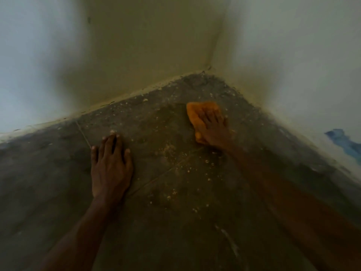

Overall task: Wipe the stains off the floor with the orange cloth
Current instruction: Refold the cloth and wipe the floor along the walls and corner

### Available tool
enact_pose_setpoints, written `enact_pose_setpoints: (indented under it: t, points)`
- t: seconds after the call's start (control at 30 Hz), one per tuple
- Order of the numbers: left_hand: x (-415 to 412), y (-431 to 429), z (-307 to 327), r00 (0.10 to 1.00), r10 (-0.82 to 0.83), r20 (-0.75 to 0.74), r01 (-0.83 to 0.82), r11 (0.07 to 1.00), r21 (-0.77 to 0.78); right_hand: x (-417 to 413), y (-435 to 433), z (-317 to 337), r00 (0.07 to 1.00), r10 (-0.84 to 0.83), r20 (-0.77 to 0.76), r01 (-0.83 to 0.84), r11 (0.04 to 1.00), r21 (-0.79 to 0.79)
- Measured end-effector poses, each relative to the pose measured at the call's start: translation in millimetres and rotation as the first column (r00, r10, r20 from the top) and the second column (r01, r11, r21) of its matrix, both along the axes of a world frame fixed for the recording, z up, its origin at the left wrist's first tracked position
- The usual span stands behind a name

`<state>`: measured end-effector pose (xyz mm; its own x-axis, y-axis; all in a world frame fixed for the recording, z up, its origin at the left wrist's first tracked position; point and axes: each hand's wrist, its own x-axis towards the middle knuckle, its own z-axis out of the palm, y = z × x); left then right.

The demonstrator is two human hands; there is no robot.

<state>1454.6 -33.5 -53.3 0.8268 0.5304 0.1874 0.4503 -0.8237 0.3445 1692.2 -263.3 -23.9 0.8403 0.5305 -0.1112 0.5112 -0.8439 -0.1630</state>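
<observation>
My right hand (214, 130) lies palm down on the orange cloth (199, 116), fingers spread over it and pressing it flat against the floor (48, 182); this grip is open, a flat press rather than a clench, and the cloth shows past my fingertips on the far side and at my thumb side. The cloth sits on the dark floor near the corner where the two pale walls (136, 45) meet. My left hand (110, 163) is planted flat on the bare floor, well apart from the cloth, fingers splayed and holding nothing. Between my two hands and nearer to me, pale crumbs and a dusty tan stain (168, 148) are scattered over the floor, some along a thin seam line. More grit lies along the foot of the walls in the corner. On the right wall, low down, there is a blue patch (343, 141); I cannot tell what it is.
</observation>
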Motion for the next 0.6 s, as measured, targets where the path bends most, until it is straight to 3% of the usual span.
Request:
enact_pose_setpoints:
  t: [0.07, 0.13, 0.2, 0.27, 0.33, 0.4, 0.47, 0.53, 0.6]
  points:
    - [1, 2, -2, 1.000, -0.003, 0.007, 0.003, 1.000, 0.003, -1, 40, -1, 0.999, -0.012, -0.030, 0.012, 1.000, 0.022]
    - [0, 5, -3, 1.000, -0.022, 0.005, 0.022, 1.000, 0.000, -65, 36, -1, 0.976, 0.215, -0.028, -0.216, 0.976, -0.006]
    - [-2, 4, -1, 0.999, -0.041, 0.008, 0.041, 0.999, -0.013, -144, -18, -5, 0.869, 0.494, -0.008, -0.494, 0.869, -0.019]
    - [-4, 5, -3, 0.999, -0.048, 0.003, 0.048, 0.999, 0.006, -164, -87, -1, 0.831, 0.554, -0.049, -0.556, 0.830, -0.040]
    - [-1, 3, -2, 1.000, 0.001, -0.028, -0.001, 1.000, -0.005, -123, -128, 3, 0.889, 0.457, -0.020, -0.454, 0.877, -0.157]
    - [13, -13, 5, 0.992, 0.107, -0.069, -0.112, 0.991, -0.079, -58, -120, 8, 0.970, 0.244, -0.002, -0.241, 0.953, -0.183]
    - [40, -57, 13, 0.995, 0.084, -0.048, -0.091, 0.980, -0.176, -6, -94, 10, 0.999, 0.052, -0.009, -0.053, 0.987, -0.152]
    - [59, -108, 6, 0.998, -0.053, -0.020, 0.050, 0.991, -0.127, 11, -74, 3, 1.000, 0.012, -0.012, -0.013, 0.992, -0.122]
    - [69, -134, -4, 0.989, -0.146, -0.004, 0.146, 0.989, -0.037, -19, -96, -3, 0.994, 0.105, 0.003, -0.104, 0.993, -0.055]
